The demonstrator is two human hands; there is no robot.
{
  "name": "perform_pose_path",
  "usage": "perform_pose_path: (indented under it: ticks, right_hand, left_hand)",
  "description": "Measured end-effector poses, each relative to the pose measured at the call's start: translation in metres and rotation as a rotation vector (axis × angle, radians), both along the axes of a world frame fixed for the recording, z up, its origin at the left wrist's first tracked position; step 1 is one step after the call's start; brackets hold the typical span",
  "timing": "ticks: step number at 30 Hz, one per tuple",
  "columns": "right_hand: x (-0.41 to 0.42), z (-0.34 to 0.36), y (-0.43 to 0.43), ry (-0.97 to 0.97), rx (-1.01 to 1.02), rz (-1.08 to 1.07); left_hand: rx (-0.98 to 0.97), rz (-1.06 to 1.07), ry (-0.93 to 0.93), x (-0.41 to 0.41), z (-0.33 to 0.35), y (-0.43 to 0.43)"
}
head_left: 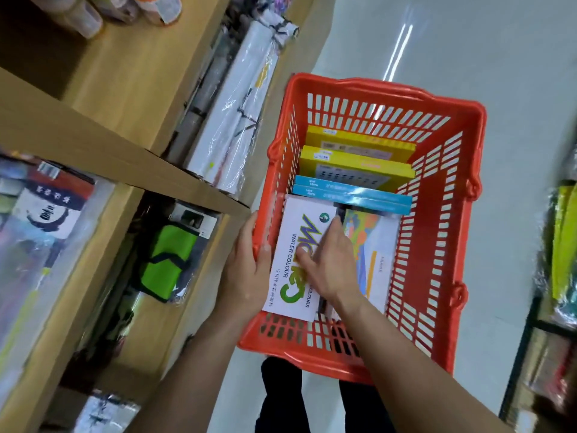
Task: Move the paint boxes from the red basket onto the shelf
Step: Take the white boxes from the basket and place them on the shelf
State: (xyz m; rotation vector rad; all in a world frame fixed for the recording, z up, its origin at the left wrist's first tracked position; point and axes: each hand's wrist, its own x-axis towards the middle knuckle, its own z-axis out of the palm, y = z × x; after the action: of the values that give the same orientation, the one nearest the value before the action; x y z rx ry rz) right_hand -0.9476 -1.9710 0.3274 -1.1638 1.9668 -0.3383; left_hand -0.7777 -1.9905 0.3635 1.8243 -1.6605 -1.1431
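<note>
Basket (pixel 437 189), red plastic w/ slotted walls, is the landmark here; it sits in the aisle over pale glossy floor (pixel 515 73), just right of the wooden shelf (pixel 103 145).

Inside basket, near end: white water colour box (pixel 290 245) w/ green and purple lettering, lying flat against the left wall. Right hand (pixel 327 260) is on top of it, fingers spread and bent down over the box face, thumb toward the left wall; looks like a grip starting, but can't tell if the box is clamped or only pressed. Left hand (pixel 246 264) is wrapped over the basket's left rim, thumb inside, fingers outside, closed on the rim.

Beside the white box, toward basket's right wall: colourful patterned box (pixel 371 245), partly under the right wrist. Mid-basket: two thin blue boxes (pixel 352 195) stacked, lying crosswise. Far end: two yellow boxes (pixel 359 164), one overlapping the other, also crosswise.

Left of basket, on the shelf's lower level: green pouch (pixel 165 264) in clear wrap. Upper level, beyond basket's far-left corner: plastic-wrapped white rolls (pixel 237 120). Below basket's near edge: person's dark trousers (pixel 281 395). Right of basket, a second rack w/ yellow-green goods (pixel 562 239), blurred.
</note>
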Motion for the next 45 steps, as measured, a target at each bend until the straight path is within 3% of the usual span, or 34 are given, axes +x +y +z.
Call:
perform_pose_path:
  ticks: [6, 13, 19, 25, 30, 35, 45]
  right_hand:
    - [0.015, -0.006, 0.037, -0.206, 0.089, -0.199]
    - [0.007, -0.025, 0.022, -0.509, 0.147, -0.399]
    - [0.007, -0.031, 0.021, -0.434, 0.153, -0.389]
    - [0.007, -0.035, 0.022, -0.559, 0.05, -0.455]
    - [0.009, -0.031, 0.018, -0.432, 0.124, -0.437]
    - [0.005, -0.026, 0.016, -0.635, 0.069, -0.441]
    - [0.007, -0.01, 0.016, -0.63, 0.044, -0.447]
  left_hand:
    - [-0.012, 0.001, 0.063, 0.003, -0.004, 0.002]
    - [0.04, 0.018, 0.125, 0.001, 0.002, 0.004]
    - [0.023, 0.014, 0.122, 0.0, 0.002, 0.006]
    - [-0.001, -0.01, 0.09, -0.002, 0.003, 0.007]
    - [0.052, -0.019, 0.094, 0.001, 0.002, 0.006]
    - [0.062, -0.009, 0.1, 0.0, 0.006, 0.007]
    - [0.024, 0.006, 0.07, -0.001, 0.008, 0.009]
